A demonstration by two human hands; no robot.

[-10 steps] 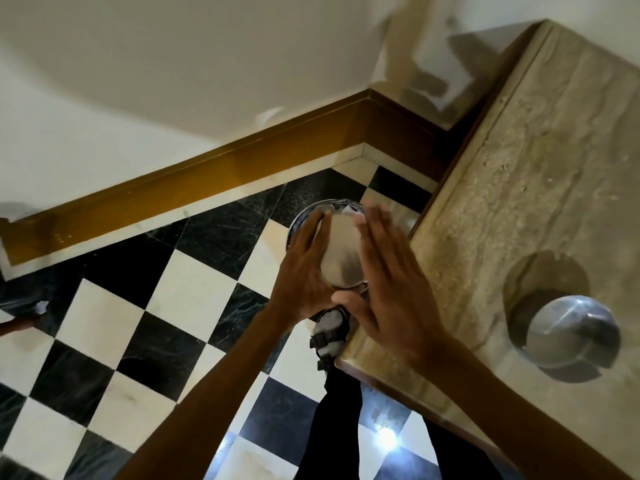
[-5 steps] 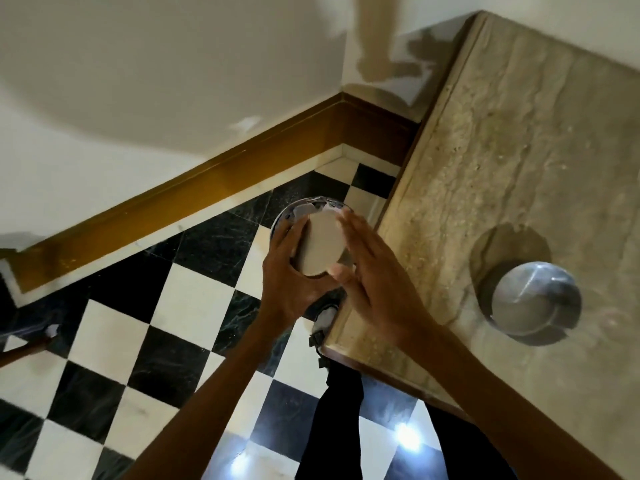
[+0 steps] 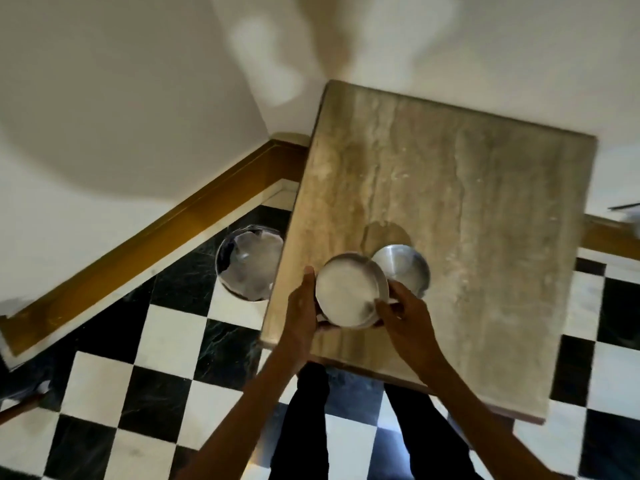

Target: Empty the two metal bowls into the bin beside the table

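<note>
Over the table, both hands, left and right, clasp one metal bowl touching the second bowl; bin left of table (lower gently, avoid knocking).

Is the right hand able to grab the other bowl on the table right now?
Probably not yet. The right hand and left hand both hold the first bowl. The second bowl sits just behind it on the table, close by, nothing covering it.

likely home interior: checkered marble floor, wooden skirting, stone-topped table, plain walls.
</note>
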